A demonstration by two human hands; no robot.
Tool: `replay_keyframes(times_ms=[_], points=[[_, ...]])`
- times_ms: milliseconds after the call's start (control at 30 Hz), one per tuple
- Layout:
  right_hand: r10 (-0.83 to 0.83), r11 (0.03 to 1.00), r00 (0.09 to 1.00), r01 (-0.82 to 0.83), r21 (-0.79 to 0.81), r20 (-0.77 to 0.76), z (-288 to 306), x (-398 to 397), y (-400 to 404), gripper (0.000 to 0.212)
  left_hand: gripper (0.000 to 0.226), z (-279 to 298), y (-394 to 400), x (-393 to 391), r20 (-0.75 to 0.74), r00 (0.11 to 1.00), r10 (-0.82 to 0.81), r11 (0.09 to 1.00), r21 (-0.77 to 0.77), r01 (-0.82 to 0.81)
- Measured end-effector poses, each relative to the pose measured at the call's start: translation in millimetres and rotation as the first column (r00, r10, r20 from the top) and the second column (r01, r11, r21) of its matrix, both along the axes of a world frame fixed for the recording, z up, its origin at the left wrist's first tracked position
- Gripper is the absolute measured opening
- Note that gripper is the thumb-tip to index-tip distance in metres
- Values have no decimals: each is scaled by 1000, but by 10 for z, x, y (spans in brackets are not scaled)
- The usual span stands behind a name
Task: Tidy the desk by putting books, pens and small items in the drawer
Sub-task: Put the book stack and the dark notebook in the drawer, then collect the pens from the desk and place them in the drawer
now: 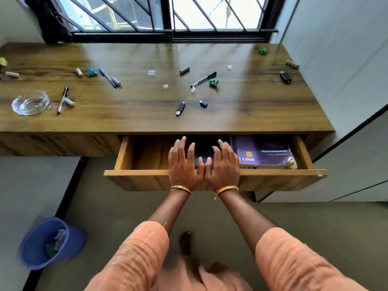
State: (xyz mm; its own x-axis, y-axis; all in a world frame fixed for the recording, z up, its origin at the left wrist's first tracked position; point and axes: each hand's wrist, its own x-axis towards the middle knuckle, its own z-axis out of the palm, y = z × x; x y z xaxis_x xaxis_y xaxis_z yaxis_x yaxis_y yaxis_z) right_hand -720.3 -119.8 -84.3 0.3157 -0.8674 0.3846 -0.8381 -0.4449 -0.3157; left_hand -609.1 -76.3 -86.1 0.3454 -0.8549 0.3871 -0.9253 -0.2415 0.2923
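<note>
I have both hands flat and spread over the open drawer (pixel 216 172), the left hand (pixel 183 164) and right hand (pixel 223 164) side by side with thumbs touching, fingers straight and grasping nothing. They lie over a dark book (pixel 202 151) in the middle of the drawer; whether the palms actually press it I cannot tell. A purple book (pixel 262 150) already lies at the drawer's right end.

The books look stowed, but the desk (pixel 147 118) is far from tidy: a black pen (pixel 204 79), a blue pen (pixel 107 77) and a brown pen (pixel 63 99) lie loose, with a USB stick (pixel 180 108) near the front edge.

The risks I see: the drawer sticks out at hip level, so leaning in for the far items could knock it shut. Sweeping small pieces carelessly could roll them off the desk edge, and the glass bowl (pixel 30 102) at the left could get clipped.
</note>
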Motion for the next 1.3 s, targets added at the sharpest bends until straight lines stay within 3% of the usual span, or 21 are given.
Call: replay_keyframes(times_ms=[233,367,567,900,967,1067,1167,1300], points=[[-97,991,995,96,-87,-6,-9,277,-598,31,54,11,-598,315,28,993,-116,991,71,114],[-153,975,982,168,-147,108,-39,370,-835,20,57,-54,-770,518,139,954,-264,959,143,245],[-190,953,973,216,-215,132,-92,481,-1087,24,73,-156,-930,752,291,866,-407,912,82,401],[-251,924,943,301,-236,220,-104,544,-1097,22,51,-266,-940,710,379,877,-295,934,-81,349],[-323,914,913,370,-169,250,-4,606,-1114,20,46,-216,-938,687,396,872,-289,936,-75,344],[-473,875,792,473,102,385,319,785,-1226,26,44,-131,-957,688,420,857,-300,939,-28,343],[-481,871,708,323,369,517,683,974,-1455,22,52,-18,-985,730,372,861,-346,926,-10,377],[-331,886,855,136,443,399,1155,1195,-2013,24,42,361,-1128,883,153,857,-493,869,30,494]])
